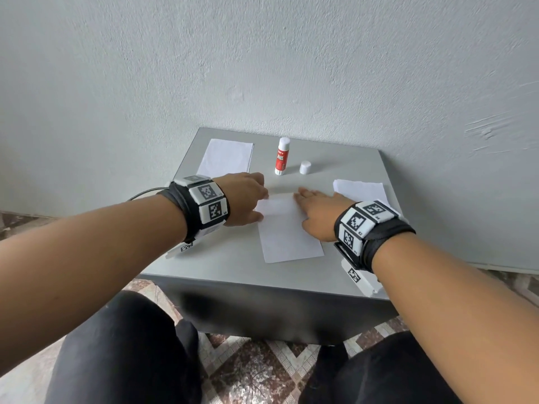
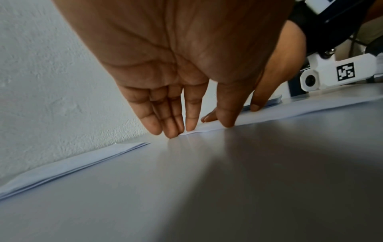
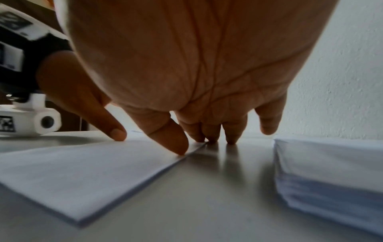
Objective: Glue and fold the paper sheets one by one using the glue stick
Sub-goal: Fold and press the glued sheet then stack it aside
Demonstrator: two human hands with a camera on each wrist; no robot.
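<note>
The head view alone shows the uncapped glue stick (image 1: 282, 156) upright beside its cap (image 1: 305, 167) at the rear of the worktop (image 1: 224, 263). The wrist views show the folded sheet (image 1: 287, 231) is double-layered, white, lying mid-worktop. Left hand (image 1: 243, 202) and right hand (image 1: 316, 212) press it with straight fingers.

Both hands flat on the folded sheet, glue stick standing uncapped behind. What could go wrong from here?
1. The glue stick stands upright and uncapped, its cap apart beside it, just beyond the left hand; reaching forward could topple it.
2. Both the left hand and right hand press only the far end of the folded sheet; the near end may stay unbonded or skew.
3. The right hand lies close to the paper stack and may nudge it.
</note>
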